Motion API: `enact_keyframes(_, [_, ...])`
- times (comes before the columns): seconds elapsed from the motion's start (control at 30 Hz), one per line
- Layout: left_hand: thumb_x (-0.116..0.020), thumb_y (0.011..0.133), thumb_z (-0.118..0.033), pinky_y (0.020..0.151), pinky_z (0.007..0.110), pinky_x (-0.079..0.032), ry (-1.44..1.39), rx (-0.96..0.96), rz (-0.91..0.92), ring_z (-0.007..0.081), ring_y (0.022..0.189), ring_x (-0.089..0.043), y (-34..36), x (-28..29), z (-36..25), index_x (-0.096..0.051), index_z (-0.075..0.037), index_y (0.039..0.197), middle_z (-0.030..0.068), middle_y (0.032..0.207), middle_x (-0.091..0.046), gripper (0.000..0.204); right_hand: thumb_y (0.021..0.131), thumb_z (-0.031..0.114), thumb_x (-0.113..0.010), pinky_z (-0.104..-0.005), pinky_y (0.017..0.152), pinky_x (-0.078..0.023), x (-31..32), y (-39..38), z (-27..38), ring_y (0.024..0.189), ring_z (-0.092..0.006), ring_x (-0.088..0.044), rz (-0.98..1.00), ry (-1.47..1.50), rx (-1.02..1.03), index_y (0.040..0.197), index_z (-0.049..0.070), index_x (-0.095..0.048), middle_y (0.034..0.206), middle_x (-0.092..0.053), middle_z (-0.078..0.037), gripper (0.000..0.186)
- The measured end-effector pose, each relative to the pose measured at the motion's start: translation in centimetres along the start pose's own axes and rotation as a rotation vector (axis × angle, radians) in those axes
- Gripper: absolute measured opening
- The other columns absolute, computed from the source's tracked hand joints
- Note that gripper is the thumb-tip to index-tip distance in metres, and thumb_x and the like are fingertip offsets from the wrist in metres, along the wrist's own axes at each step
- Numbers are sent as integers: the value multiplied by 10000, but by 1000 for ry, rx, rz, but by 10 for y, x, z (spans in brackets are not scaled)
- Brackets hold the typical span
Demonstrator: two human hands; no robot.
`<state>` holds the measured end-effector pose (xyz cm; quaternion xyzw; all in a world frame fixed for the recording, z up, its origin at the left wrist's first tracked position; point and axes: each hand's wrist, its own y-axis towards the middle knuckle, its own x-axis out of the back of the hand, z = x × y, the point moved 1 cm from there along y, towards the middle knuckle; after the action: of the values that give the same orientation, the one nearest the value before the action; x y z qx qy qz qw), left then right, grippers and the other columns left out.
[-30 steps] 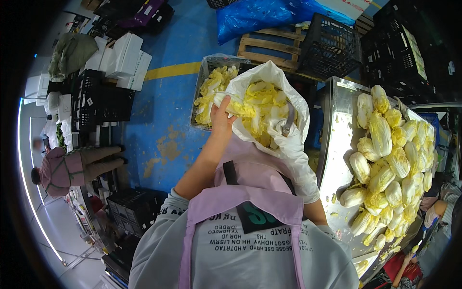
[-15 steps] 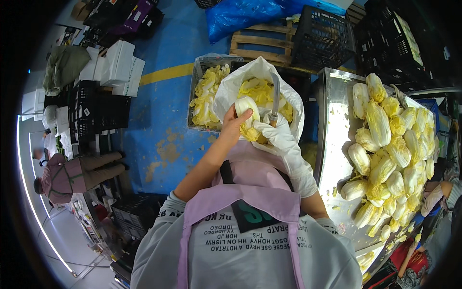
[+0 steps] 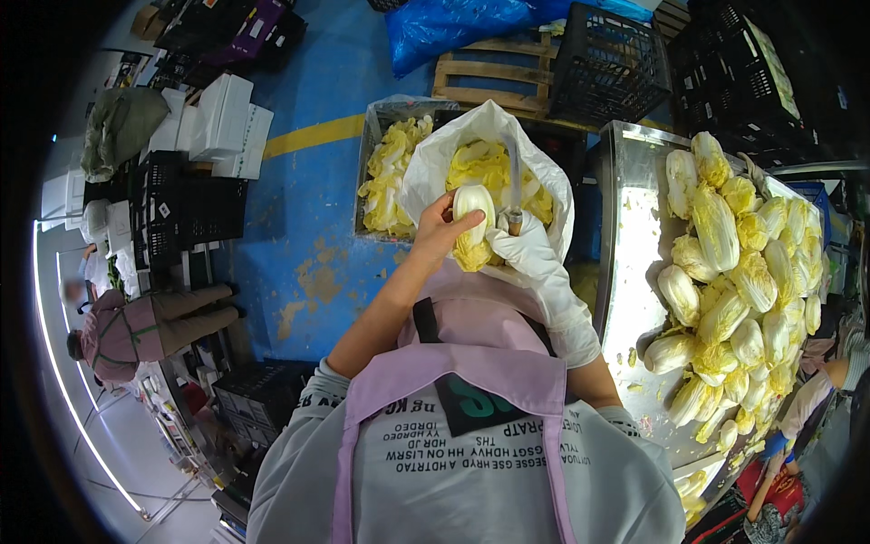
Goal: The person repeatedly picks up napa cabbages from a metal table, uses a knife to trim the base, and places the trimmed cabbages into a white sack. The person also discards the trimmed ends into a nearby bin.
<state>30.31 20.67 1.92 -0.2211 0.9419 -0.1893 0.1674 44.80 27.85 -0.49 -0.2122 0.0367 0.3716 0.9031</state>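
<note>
My bare left hand (image 3: 439,228) grips a small napa cabbage (image 3: 472,215), its white base pointing away from me and its yellow leaves toward me. In a white glove, my right hand (image 3: 524,243) is closed round the handle of a knife (image 3: 516,181), whose blade points up and away. The gloved hand is close beside the cabbage; whether they touch, I cannot tell. Both hands are over the near side of a white sack (image 3: 562,204) that holds loose yellow leaves (image 3: 480,163). Left of the sack, a lined crate (image 3: 364,195) holds more yellow and white leaves.
On my right, a metal table (image 3: 623,263) carries a heap of napa cabbages (image 3: 713,231). Beyond the sack are a wooden pallet (image 3: 489,95), a black crate (image 3: 612,68) and blue plastic sheeting (image 3: 453,32). People stand at far left (image 3: 136,328) and lower right (image 3: 770,494).
The cabbage has turned more upright in my left hand, showing more of its side. My right hand has moved slightly nearer me, and the knife blade has shifted with it.
</note>
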Motion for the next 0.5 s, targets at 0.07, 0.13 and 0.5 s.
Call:
enact_keyframes(0.07, [-699,762,-118,771,256,-467,-17,-1,21,124,879,-578,0,0,-1,-515,4,1154,52,1001,-601,450,766,95,-643,-212,526,-398,1,-1,3,598,-39,-448,9,17,-8,847,40,-593,697,-535,44,110])
enact_keyframes(0.13, [-694,764,-117,777,255,-466,-39,1,41,128,885,-580,-1,0,-1,-513,7,1156,56,1007,-600,449,767,85,-638,-211,530,-400,2,-2,4,601,-39,-450,11,45,-6,842,42,-592,698,-533,43,98])
enact_keyframes(0.5, [-672,786,-177,815,274,-451,41,0,-97,141,923,-569,2,-8,9,-508,-10,1148,62,1002,-597,431,809,112,-645,-215,513,-405,5,-6,8,588,-39,-469,-37,114,-44,827,58,-603,689,-551,45,70])
